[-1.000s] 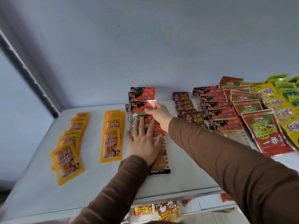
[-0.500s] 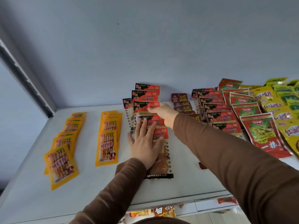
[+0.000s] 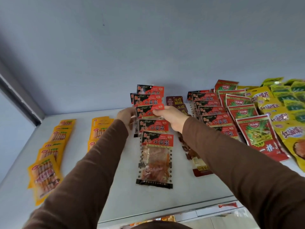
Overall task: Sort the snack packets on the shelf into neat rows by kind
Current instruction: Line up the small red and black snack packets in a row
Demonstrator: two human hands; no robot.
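Note:
A row of red-and-black snack packets runs back along the middle of the white shelf [image 3: 128,200]; the nearest packet [image 3: 156,159] lies flat. Both hands are at the third packet [image 3: 146,111] in that row. My right hand [image 3: 171,118] pinches its right top corner. My left hand [image 3: 126,115], blurred, holds its left edge. Two rows of orange packets [image 3: 47,156] lie at the left; my left sleeve partly covers the second row [image 3: 99,129]. Dark brown packets [image 3: 175,100] sit behind my right hand.
Further right lie another red-and-black row [image 3: 214,120], red-and-green packets [image 3: 257,138] and yellow packets [image 3: 287,129] up to the frame's right edge. The grey wall rises right behind the shelf. More packets show on a lower shelf [image 3: 227,205] under the front edge.
My left hand has lifted off the near packets, where it pressed flat, and moved back to the third packet's left edge. The right hand keeps its pinch on that packet.

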